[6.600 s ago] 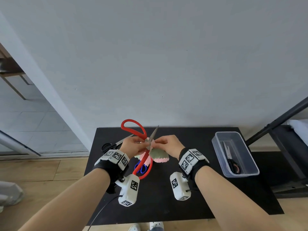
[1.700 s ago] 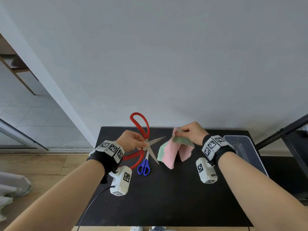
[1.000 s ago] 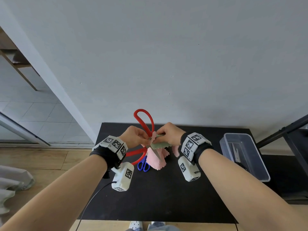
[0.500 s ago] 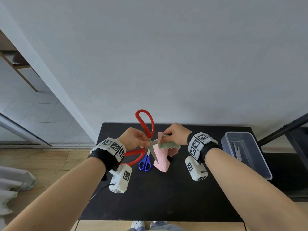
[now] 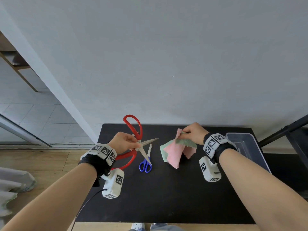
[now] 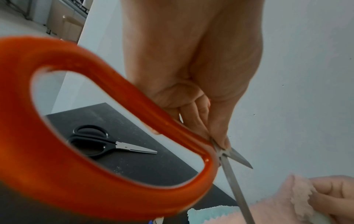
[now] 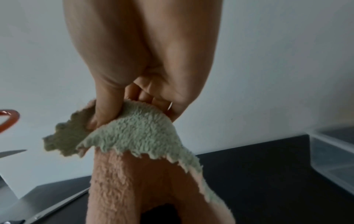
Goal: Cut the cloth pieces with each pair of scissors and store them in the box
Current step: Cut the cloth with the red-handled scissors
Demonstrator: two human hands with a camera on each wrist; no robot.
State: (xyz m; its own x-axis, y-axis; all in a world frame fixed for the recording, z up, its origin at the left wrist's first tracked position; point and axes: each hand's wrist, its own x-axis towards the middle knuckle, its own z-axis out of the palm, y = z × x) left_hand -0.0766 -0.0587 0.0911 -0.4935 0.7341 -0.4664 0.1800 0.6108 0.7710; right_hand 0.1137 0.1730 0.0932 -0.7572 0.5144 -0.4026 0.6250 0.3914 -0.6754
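Note:
My left hand point(image 5: 124, 142) grips the red-handled scissors point(image 5: 133, 129) near the pivot, above the black table point(image 5: 166, 197). Their blades stand spread apart, and the big red loop point(image 6: 76, 151) fills the left wrist view. My right hand point(image 5: 194, 132) pinches the top edge of a pink and green cloth point(image 5: 175, 152), which hangs down to the table right of the blades. The thumb presses the green fleece side point(image 7: 138, 128). A gap separates the blades from the cloth.
Small blue-handled scissors point(image 5: 145, 164) lie on the table between my hands. Black-handled scissors point(image 6: 99, 144) lie at the far left of the table. A clear plastic box point(image 5: 246, 147) stands at the right edge, behind my right wrist.
My right hand has pulled the cloth away to the right, out from between the blades. The red scissors stay spread in my left hand. The view has shifted slightly.

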